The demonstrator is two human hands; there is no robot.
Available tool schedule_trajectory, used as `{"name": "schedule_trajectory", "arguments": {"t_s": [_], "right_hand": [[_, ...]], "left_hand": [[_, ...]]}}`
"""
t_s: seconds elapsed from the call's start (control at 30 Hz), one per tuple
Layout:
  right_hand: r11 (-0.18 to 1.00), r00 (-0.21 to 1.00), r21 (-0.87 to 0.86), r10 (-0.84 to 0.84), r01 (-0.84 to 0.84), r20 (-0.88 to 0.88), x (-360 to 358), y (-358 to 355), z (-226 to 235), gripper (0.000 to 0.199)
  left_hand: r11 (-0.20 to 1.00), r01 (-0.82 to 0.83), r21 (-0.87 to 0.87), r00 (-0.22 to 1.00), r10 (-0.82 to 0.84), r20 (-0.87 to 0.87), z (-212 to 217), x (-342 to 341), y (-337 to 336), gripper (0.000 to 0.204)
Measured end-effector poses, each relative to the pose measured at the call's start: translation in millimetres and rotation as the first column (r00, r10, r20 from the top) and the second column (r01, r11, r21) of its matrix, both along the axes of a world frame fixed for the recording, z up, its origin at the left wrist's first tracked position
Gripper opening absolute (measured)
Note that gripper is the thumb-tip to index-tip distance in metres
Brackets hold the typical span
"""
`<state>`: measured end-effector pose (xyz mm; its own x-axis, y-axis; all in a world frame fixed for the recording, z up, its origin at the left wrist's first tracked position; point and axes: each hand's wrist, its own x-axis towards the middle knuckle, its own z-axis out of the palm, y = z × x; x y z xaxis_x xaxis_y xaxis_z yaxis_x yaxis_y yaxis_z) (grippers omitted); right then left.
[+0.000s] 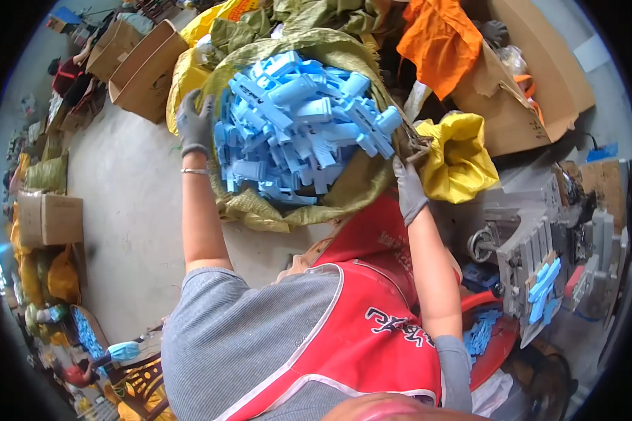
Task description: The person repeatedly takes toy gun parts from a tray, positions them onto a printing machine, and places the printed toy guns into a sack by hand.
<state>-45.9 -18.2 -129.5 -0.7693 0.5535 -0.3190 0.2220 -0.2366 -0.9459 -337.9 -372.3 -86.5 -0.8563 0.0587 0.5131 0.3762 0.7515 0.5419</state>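
Your left hand [194,125] and right hand [409,184], both gloved, have fingers clenched on the rim of the olive sack [344,193] ahead, full of blue plastic parts [302,123]

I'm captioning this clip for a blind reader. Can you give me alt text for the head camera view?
Seen from above, a person's gloved left hand and right hand grip opposite sides of an open olive-green sack heaped with light blue plastic parts. Cardboard boxes, yellow bags and an orange cloth lie around it on a concrete floor.
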Motion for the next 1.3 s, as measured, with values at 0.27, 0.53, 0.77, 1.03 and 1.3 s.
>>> {"name": "schedule_trajectory", "arguments": {"t_s": [0.27, 0.53, 0.77, 1.03, 1.3], "right_hand": [[0.843, 0.929, 0.497, -0.007, 0.205, -0.371, -41, -2, 114, 0.008], [0.926, 0.924, 0.3, -0.11, 0.23, -0.367, -79, 54, 117, 0.012], [0.829, 0.903, 0.527, 0.064, 0.189, -0.425, -59, 51, 135, 0.011], [0.906, 0.884, 0.319, -0.111, 0.277, -0.454, -93, 112, 131, 0.01], [0.95, 0.873, 0.052, -0.261, 0.308, -0.413, -8, 127, 104, 0.011]], "left_hand": [[0.978, -0.125, -0.167, 0.977, 0.15, 0.153, -2, -32, -11, 0.031], [0.996, -0.077, 0.035, 0.979, 0.069, 0.192, 21, -88, -17, 0.033], [0.967, 0.121, 0.225, 0.936, -0.187, 0.298, 46, -60, 16, 0.031], [0.892, 0.155, 0.424, 0.93, -0.277, 0.243, 65, -101, 37, 0.028], [0.69, 0.105, 0.716, 0.887, -0.39, 0.246, 45, -57, -17, 0.025]]}}
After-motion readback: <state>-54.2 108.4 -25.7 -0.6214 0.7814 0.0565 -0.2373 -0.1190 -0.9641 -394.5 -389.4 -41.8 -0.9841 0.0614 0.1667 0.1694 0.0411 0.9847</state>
